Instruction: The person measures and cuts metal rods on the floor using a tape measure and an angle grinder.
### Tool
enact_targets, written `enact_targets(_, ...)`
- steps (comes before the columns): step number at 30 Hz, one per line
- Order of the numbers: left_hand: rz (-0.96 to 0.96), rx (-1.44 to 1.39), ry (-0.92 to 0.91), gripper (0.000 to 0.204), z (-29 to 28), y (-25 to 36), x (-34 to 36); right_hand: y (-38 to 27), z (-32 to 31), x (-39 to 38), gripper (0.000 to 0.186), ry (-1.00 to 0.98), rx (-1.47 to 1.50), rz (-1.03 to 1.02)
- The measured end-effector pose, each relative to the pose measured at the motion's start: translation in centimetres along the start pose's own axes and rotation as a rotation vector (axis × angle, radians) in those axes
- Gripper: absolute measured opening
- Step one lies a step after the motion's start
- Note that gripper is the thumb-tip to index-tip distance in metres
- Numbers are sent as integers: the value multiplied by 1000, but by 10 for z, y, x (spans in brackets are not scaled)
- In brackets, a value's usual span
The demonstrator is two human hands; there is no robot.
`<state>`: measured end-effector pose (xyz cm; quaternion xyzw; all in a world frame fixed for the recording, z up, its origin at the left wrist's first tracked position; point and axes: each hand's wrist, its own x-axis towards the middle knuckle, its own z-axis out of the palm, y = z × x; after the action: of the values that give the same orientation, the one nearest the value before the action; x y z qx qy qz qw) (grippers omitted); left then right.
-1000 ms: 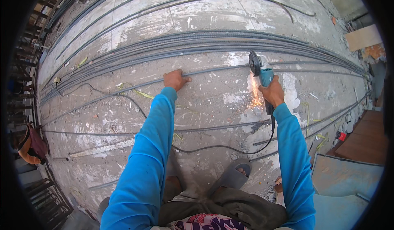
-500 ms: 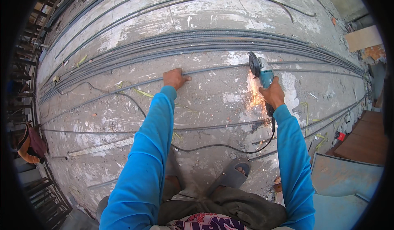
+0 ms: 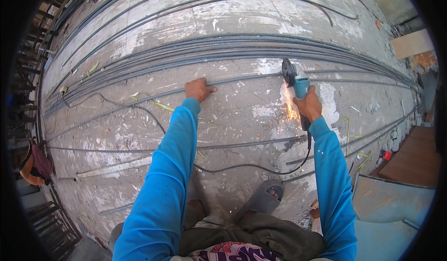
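My right hand point(image 3: 309, 105) is wrapped round the body of a teal angle grinder point(image 3: 301, 86). Its dark disc and guard point(image 3: 288, 72) meet a steel rebar point(image 3: 242, 78), and orange sparks point(image 3: 291, 105) spray from there toward me. Farther left along that same rebar, my left hand point(image 3: 200, 90) is closed over it, holding it close to the floor. A black power cord point(image 3: 251, 164) leaves the grinder's rear, curves across the floor and passes under my left forearm. The disc's contact edge is partly hidden by the guard.
Beyond my hands lies a bundle of long rebars point(image 3: 233, 44). Another bar point(image 3: 242, 144) crosses nearer my sandalled foot point(image 3: 267, 197). A pale flat strip point(image 3: 114, 166) rests at left. Brown boards point(image 3: 412, 156) and sheet panels point(image 3: 391, 200) stand at the right edge.
The spark spray is narrower and shorter now. Both hands and the grinder stay in nearly the same place.
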<state>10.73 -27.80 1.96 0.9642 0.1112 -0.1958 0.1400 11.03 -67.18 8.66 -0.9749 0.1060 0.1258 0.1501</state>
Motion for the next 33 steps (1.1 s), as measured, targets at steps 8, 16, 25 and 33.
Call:
enact_targets(8,2,12,11,54,0,-2,0,-5,-3,-1,66,-56,-10,30)
enact_targets(16,9,7,9,55,1,-2,0,0,-4,-7,68,-43,-33,23)
enact_targets(25,17,4,28,56,3,-6,1,-8,-6,-4,65,-53,-15,20)
enact_targets(33,24,-1,11,57,1,-3,2,-7,-4,0,65,-47,-13,41)
